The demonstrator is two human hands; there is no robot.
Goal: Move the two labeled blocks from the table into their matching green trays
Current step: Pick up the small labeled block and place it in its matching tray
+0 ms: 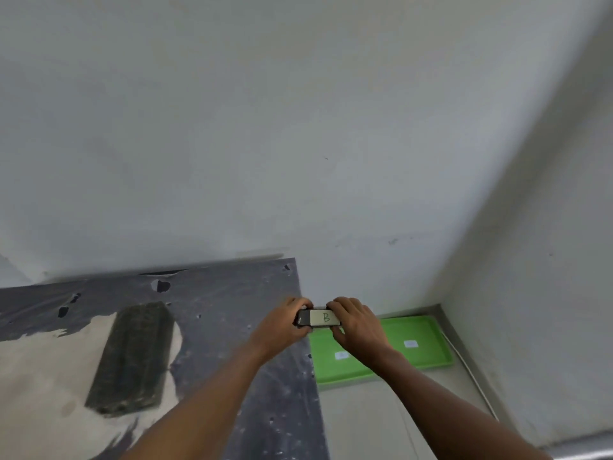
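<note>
A dark block with a pale label marked "B" (321, 318) is held in the air between both hands, past the table's right edge and above the far left part of the green trays. My left hand (282, 327) grips its left end and my right hand (356, 323) grips its right end. Below on the floor lies a green tray (421, 330) with a small white label, and a second green tray (326, 368) with its own label lies beside it; the labels are too blurred to read. A second dark block (132, 356) lies flat on the table at the left.
The table (232, 313) has a dark, worn top with pale scraped patches. White walls meet in a corner behind the trays. A white cable (471, 373) runs along the floor by the right wall.
</note>
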